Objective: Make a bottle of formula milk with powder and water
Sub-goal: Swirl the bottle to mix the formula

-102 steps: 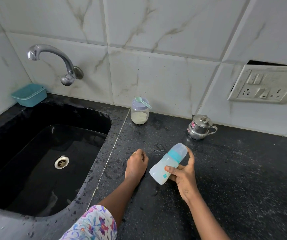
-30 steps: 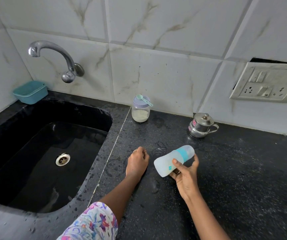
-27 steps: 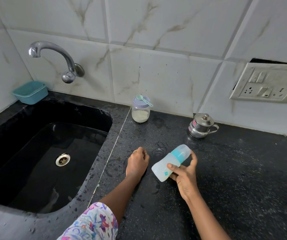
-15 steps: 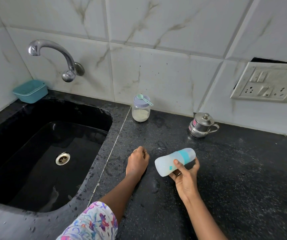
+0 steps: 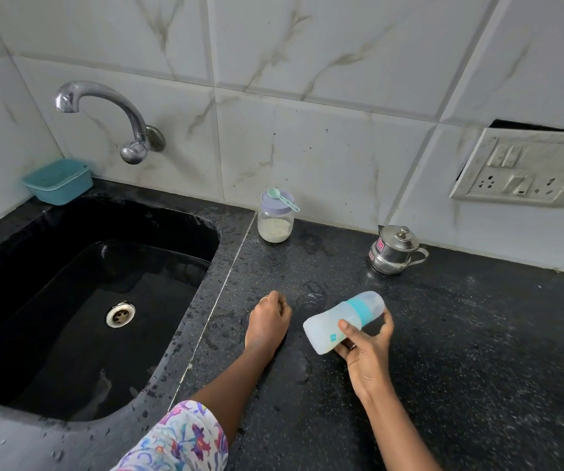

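My right hand [image 5: 365, 351] grips a baby bottle [image 5: 341, 321] with a teal collar and clear cap, tilted nearly on its side above the black counter, cap end pointing up and to the right. The bottle looks milky white inside. My left hand [image 5: 267, 321] rests as a loose fist on the counter just left of the bottle, holding nothing. At the back by the wall stands a glass jar of white powder [image 5: 275, 220] with a lilac lid, and a teal scoop [image 5: 282, 197] lies on that lid.
A small steel pot with lid and handle [image 5: 394, 249] stands at the back right. A black sink [image 5: 86, 300] with a wall tap [image 5: 103, 110] fills the left side, with a teal tub [image 5: 57, 181] at its far corner. The counter [image 5: 477, 351] is wet in spots. A socket plate [image 5: 525, 168] hangs on the wall.
The bottle has rocked back and forth in my right hand, tilting between steeper and flatter angles. My left hand has stayed in place on the counter.
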### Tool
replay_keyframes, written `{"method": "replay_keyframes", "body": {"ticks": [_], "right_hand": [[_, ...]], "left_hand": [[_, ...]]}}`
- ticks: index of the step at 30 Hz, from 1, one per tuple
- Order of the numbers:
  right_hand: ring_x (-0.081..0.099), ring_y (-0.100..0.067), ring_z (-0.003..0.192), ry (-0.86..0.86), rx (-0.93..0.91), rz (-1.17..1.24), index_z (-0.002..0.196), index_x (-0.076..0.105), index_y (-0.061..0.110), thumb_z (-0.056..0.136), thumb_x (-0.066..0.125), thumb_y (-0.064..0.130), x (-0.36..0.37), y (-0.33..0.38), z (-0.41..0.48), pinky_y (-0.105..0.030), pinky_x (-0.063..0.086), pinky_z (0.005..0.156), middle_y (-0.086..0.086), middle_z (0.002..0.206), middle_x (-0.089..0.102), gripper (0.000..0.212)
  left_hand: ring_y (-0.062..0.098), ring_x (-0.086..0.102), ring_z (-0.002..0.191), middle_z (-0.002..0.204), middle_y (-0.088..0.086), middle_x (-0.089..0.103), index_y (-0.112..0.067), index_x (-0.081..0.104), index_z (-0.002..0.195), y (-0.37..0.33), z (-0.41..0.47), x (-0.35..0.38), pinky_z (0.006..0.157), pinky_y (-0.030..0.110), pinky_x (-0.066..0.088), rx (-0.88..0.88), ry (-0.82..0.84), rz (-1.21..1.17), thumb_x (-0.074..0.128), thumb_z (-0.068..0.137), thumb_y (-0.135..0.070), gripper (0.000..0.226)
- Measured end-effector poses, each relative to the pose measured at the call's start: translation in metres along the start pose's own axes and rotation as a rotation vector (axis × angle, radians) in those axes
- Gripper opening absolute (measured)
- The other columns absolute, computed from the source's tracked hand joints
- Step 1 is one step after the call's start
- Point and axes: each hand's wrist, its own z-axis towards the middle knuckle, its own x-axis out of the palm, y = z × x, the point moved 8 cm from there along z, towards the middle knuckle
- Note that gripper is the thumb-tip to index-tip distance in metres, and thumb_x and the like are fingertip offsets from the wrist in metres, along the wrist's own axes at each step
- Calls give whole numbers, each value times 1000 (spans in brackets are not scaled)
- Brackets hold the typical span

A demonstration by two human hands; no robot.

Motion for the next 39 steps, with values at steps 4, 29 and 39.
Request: {"method": "replay_keyframes", "body": {"ticks": [4, 29, 39], "right_hand": [[62, -23, 98, -33, -5, 79, 135, 31, 34, 82, 59, -7, 0, -3, 0, -40, 59, 61, -5, 112, 61, 73], [62, -21, 100, -38, -28, 76, 133, 31, 37, 81, 59, -10, 6, 2, 1, -45, 57, 71, -2, 109, 63, 76], [61, -25, 103, -41, -9, 65, 136, 31, 35, 79, 61, -8, -1, 0, 2, -44, 59, 68, -6, 116, 59, 78]], "left_hand": [[22, 56, 74, 83, 5, 60, -10, 53, 87, 0, 0, -1, 68, 37, 46, 0, -4, 0, 50, 91, -19, 10], [18, 53, 73, 85, 3, 60, -11, 53, 89, 0, -1, -2, 64, 30, 41, -1, -10, 1, 49, 92, -19, 10], [23, 56, 75, 83, 6, 60, -9, 54, 88, -1, -1, -1, 69, 37, 46, 10, -9, 1, 48, 92, -18, 11]]}}
